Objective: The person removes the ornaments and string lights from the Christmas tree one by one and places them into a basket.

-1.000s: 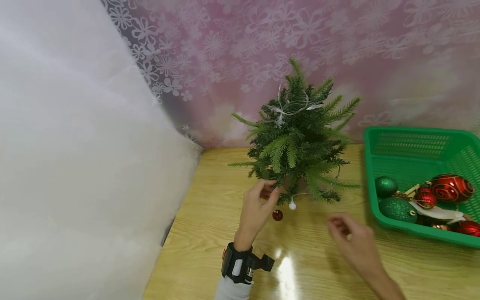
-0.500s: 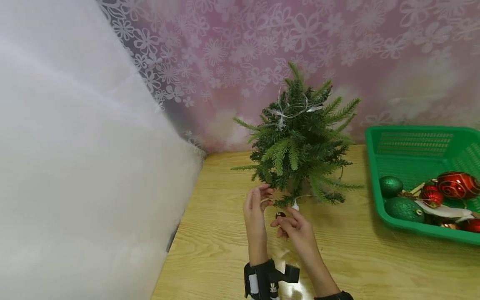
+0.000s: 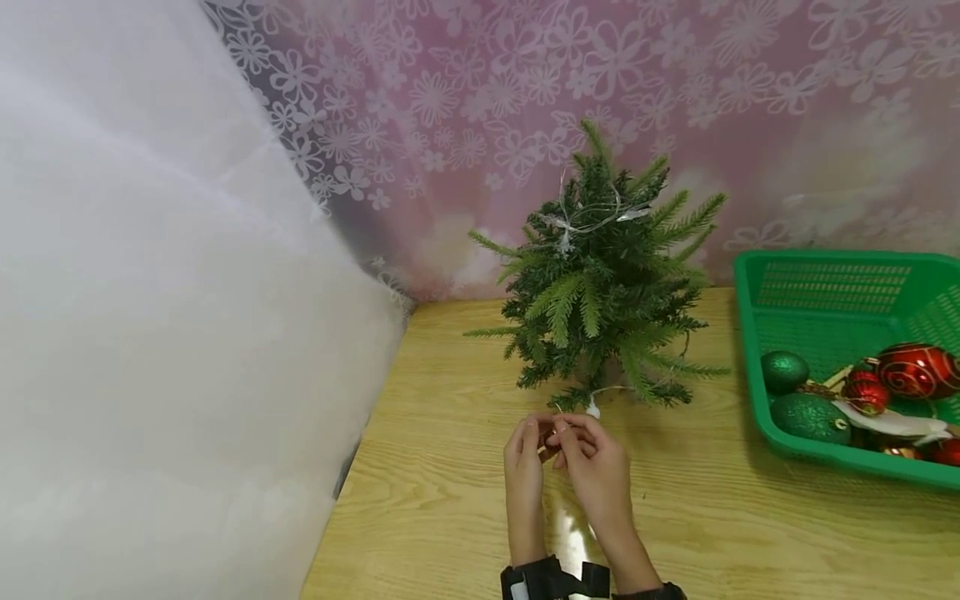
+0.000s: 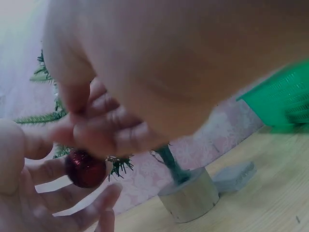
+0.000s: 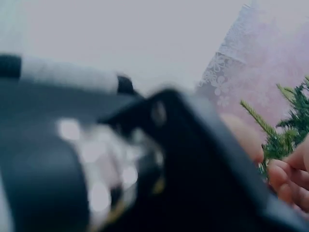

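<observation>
Since the earlier frame both hands have drawn back from the tree's lower branches toward the near edge of the table and closed in on each other; the small red bauble no longer hangs at the branch tip.

Left hand (image 3: 522, 454) and right hand (image 3: 592, 458) meet fingertip to fingertip over the table (image 3: 465, 500), just in front of the miniature Christmas tree (image 3: 600, 283). Small red glitter bauble (image 4: 85, 167) sits between them: the left wrist view shows the right hand's fingers pinching at its top, the left hand's fingers curled beneath and beside it. Hanging loop too fine to make out. Right wrist view mostly blocked by the wrist-mounted camera (image 5: 96, 159).

Tree carries only a light string with a white bulb (image 3: 593, 410) at its foot; wooden stump base (image 4: 188, 195). No bauble on any branch.

Green basket (image 3: 825, 275) at the right edge holds green baubles (image 3: 806, 415) and red baubles (image 3: 911, 371), untouched.

Judgement: decorating barely begun — first bauble in hand, not hung; the basket's lot remains.
</observation>
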{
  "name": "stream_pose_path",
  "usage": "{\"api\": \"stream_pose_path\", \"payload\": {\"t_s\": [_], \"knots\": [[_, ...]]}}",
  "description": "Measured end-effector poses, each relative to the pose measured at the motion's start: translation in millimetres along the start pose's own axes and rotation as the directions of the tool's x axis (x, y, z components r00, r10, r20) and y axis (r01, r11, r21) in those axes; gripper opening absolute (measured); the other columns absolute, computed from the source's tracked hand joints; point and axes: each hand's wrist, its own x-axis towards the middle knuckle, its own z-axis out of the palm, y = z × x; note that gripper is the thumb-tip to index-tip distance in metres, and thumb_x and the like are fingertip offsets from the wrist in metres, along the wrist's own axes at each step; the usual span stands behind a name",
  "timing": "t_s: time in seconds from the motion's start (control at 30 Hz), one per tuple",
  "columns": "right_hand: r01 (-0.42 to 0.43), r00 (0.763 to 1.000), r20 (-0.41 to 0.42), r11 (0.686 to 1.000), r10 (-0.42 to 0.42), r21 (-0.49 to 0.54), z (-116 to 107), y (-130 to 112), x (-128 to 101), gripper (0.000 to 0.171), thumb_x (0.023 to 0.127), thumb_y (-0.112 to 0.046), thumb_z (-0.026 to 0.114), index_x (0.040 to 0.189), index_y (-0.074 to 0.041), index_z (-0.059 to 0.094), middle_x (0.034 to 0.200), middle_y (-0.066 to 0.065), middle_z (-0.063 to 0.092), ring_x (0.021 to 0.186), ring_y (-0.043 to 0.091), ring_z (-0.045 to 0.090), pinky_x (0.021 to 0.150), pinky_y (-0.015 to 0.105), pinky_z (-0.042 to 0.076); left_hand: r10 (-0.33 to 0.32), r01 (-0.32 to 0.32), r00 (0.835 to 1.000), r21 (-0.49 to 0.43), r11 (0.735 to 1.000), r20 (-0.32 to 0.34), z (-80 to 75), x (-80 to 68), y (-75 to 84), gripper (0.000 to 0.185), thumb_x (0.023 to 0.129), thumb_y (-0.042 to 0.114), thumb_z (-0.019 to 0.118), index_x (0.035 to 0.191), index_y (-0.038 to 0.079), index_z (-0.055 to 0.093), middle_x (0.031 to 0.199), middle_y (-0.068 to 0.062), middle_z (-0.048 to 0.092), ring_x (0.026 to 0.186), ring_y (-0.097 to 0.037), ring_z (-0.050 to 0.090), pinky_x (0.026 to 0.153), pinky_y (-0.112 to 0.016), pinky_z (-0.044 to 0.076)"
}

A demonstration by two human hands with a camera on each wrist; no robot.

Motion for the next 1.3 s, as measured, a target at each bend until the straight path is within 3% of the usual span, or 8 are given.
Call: {"api": "stream_pose_path", "payload": {"t_s": [0.17, 0.4, 0.57, 0.63, 0.77, 1.03, 1.13, 1.3], "knots": [[0.213, 0.97, -0.087, 0.965, -0.228, -0.156, 2.1, -4.8, 3.9, 0.015, 0.095, -0.008, 0.062, 0.104, -0.001, 0.07, 0.077, 0.011, 0.069, 0.053, 0.011, 0.059, 0.048, 0.024, 0.05, -0.024, 0.024, 1.0, -0.035, 0.999, -0.007, -0.8, -1.8, -5.8, 0.037, 0.105, 0.024, 0.042, 0.114, -0.004, 0.063, 0.112, -0.015, 0.064, 0.098, -0.028, 0.065, 0.081, -0.044, 0.053], [0.491, 0.853, -0.008, 0.807, -0.522, -0.327, 0.5, -5.5, 10.3, 0.011, 0.087, 0.003, 0.068, 0.096, 0.001, 0.073, 0.075, 0.007, 0.069, 0.054, 0.005, 0.055, 0.048, 0.016, 0.043, -0.038, 0.035, 0.999, -0.125, 0.992, -0.016, -4.6, 1.1, -8.7, 0.042, 0.103, 0.032, 0.047, 0.129, -0.001, 0.053, 0.128, -0.016, 0.055, 0.105, -0.027, 0.061, 0.085, -0.043, 0.052], [0.579, 0.801, 0.05, 0.751, -0.597, -0.316, -6.0, -4.3, 8.1, 0.015, 0.083, 0.008, 0.07, 0.095, -0.001, 0.073, 0.074, 0.003, 0.068, 0.055, 0.0, 0.051, 0.049, 0.013, 0.041, 0.02, 0.003, 0.998, -0.414, 0.91, 0.052, -9.2, 4.2, 0.4, 0.058, 0.103, 0.039, 0.044, 0.149, 0.006, 0.03, 0.152, -0.017, 0.03, 0.129, -0.037, 0.045, 0.097, -0.045, 0.046], [0.593, 0.792, 0.055, 0.746, -0.608, -0.303, -9.2, -4.6, 5.9, 0.018, 0.082, 0.009, 0.07, 0.097, -0.002, 0.074, 0.076, 0.003, 0.069, 0.056, 0.0, 0.052, 0.049, 0.013, 0.041, 0.057, -0.018, 0.996, -0.445, 0.895, 0.075, -8.8, 5.4, 3.8, 0.059, 0.104, 0.04, 0.042, 0.152, 0.01, 0.026, 0.156, -0.015, 0.023, 0.135, -0.038, 0.038, 0.101, -0.046, 0.042], [0.574, 0.81, 0.049, 0.773, -0.584, -0.27, -15.1, -5.6, 1.0, 0.02, 0.084, 0.007, 0.069, 0.1, -0.005, 0.074, 0.083, 0.006, 0.071, 0.06, 0.002, 0.056, 0.052, 0.014, 0.044, 0.102, -0.037, 0.985, -0.408, 0.912, 0.139, -5.2, 8.5, 6.7, 0.057, 0.105, 0.04, 0.037, 0.153, 0.012, 0.026, 0.159, -0.013, 0.015, 0.139, -0.037, 0.031, 0.105, -0.048, 0.037], [0.241, 0.968, -0.037, 0.959, -0.248, -0.147, -24.3, -2.1, -9.0, 0.013, 0.091, -0.001, 0.065, 0.1, -0.007, 0.072, 0.076, 0.001, 0.067, 0.053, 0.008, 0.057, 0.05, 0.023, 0.049, 0.102, -0.053, 0.981, -0.283, 0.958, 0.164, 1.2, 7.7, 3.9, 0.052, 0.106, 0.034, 0.037, 0.151, 0.01, 0.032, 0.158, -0.012, 0.02, 0.134, -0.038, 0.038, 0.101, -0.049, 0.04], [0.184, 0.98, -0.056, 0.974, -0.193, -0.135, -25.5, -1.6, -9.5, 0.013, 0.092, -0.002, 0.064, 0.101, -0.007, 0.072, 0.076, 0.002, 0.066, 0.053, 0.012, 0.058, 0.049, 0.025, 0.049, 0.088, -0.039, 0.982, -0.275, 0.961, 0.167, 2.0, 4.6, 4.6, 0.052, 0.105, 0.034, 0.039, 0.15, 0.008, 0.034, 0.158, -0.014, 0.021, 0.133, -0.036, 0.04, 0.099, -0.045, 0.042], [0.268, 0.957, -0.063, 0.947, -0.283, -0.178, -24.0, -2.3, -7.5, 0.012, 0.091, -0.001, 0.065, 0.099, -0.006, 0.073, 0.075, 0.0, 0.067, 0.053, 0.008, 0.058, 0.049, 0.021, 0.048, 0.059, -0.012, 0.985, -0.276, 0.961, 0.163, 2.4, -0.2, 5.0, 0.054, 0.105, 0.033, 0.041, 0.15, 0.005, 0.033, 0.158, -0.015, 0.02, 0.135, -0.038, 0.037, 0.1, -0.044, 0.042]]}}
